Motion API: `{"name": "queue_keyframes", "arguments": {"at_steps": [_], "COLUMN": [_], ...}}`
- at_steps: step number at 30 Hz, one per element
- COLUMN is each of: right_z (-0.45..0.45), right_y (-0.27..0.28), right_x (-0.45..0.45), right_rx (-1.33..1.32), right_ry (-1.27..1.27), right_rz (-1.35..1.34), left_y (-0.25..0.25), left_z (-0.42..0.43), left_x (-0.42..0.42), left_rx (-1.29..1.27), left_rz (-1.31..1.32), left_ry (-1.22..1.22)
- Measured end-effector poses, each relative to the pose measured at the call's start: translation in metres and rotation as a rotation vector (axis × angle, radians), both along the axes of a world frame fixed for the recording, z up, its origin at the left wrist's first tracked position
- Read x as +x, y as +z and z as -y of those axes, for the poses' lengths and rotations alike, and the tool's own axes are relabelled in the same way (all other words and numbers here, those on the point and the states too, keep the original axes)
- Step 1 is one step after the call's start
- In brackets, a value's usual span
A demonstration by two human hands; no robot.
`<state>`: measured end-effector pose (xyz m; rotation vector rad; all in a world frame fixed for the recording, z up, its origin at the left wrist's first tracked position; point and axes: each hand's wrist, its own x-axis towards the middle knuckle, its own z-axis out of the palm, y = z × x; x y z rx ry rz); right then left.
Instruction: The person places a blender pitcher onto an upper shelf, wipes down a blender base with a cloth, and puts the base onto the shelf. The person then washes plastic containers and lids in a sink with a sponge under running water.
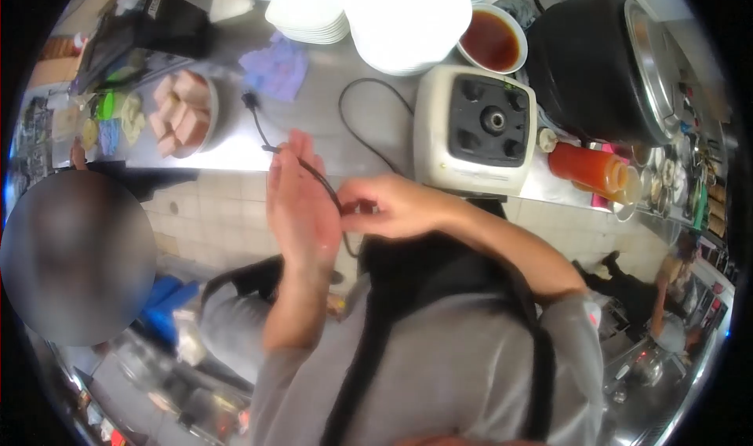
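Note:
A black power cord lies across the upturned palm of my left hand, whose fingers are stretched out. My right hand pinches the same cord between thumb and fingers, beside the left palm. Beyond my left fingertips, the cord's plug rests on the metal counter. Another stretch of cord loops over the counter and reaches the cream blender base, which has no jug on it. Below my hands a piece of the cord hangs near the counter edge.
On the steel counter are a bowl of pale meat blocks, a purple cloth, stacked white plates, a bowl of brown liquid, a large black pot and an orange sauce bottle. A person stands at left.

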<state>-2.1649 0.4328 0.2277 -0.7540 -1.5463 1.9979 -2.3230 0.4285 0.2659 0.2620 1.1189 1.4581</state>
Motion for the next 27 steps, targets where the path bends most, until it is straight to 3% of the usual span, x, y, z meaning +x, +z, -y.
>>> {"name": "queue_keyframes", "arguments": {"at_steps": [2, 4, 6, 8, 9, 10, 12, 14, 16, 17, 19, 21, 23, 24, 27], "right_z": [-0.003, -0.003, -0.003, 0.003, 0.008, 0.009, 0.012, 0.012, 0.016, 0.019, 0.023, 0.025, 0.029, 0.029, 0.033], "right_y": [0.003, 0.007, 0.008, 0.006, 0.004, 0.002, 0.008, 0.023, 0.027, 0.025, 0.024, 0.025, 0.024, 0.023, 0.014], "right_x": [0.002, 0.005, 0.009, 0.012, 0.010, 0.007, 0.006, 0.002, 0.005, 0.008, 0.015, 0.021, 0.028, 0.031, 0.030], "right_rx": [0.161, 0.237, 0.319, 0.303, 0.289, 0.339, 0.376, 0.397, 0.377, 0.402, 0.420, 0.394, 0.413, 0.438, 0.472], "right_ry": [0.058, 0.071, 0.080, 0.090, 0.090, 0.121, 0.126, 0.302, 0.339, 0.328, 0.298, 0.297, 0.275, 0.267, 0.246], "right_rz": [0.151, 0.215, 0.272, 0.285, 0.291, 0.280, 0.314, 0.379, 0.433, 0.421, 0.424, 0.457, 0.462, 0.458, 0.460], "left_y": [0.002, 0.011, 0.030, 0.036, 0.030, 0.014, -0.047, -0.114, -0.150, -0.165, -0.191, -0.209, -0.186, -0.166, -0.066], "left_z": [-0.002, -0.009, -0.020, -0.055, -0.075, -0.104, -0.176, -0.213, -0.226, -0.223, -0.216, -0.226, -0.213, -0.203, -0.150], "left_x": [-0.012, -0.050, -0.109, -0.126, -0.121, -0.124, -0.129, -0.115, -0.097, -0.095, -0.097, -0.123, -0.133, -0.131, -0.084], "left_rx": [-0.011, 0.051, -0.051, -0.140, 0.080, 0.101, 0.223, 0.327, 0.067, 0.086, 0.180, 0.271, 0.402, 0.417, 0.483], "left_rz": [0.029, 0.166, -0.619, -1.541, -1.776, -1.819, -1.849, -1.823, -1.823, -1.814, -2.112, -1.973, -1.836, -1.631, -1.149], "left_ry": [-0.039, -0.519, -0.798, -0.594, -0.413, -0.442, -0.422, -0.376, -0.680, -0.689, -0.595, -0.625, -0.495, -0.469, -0.431]}}
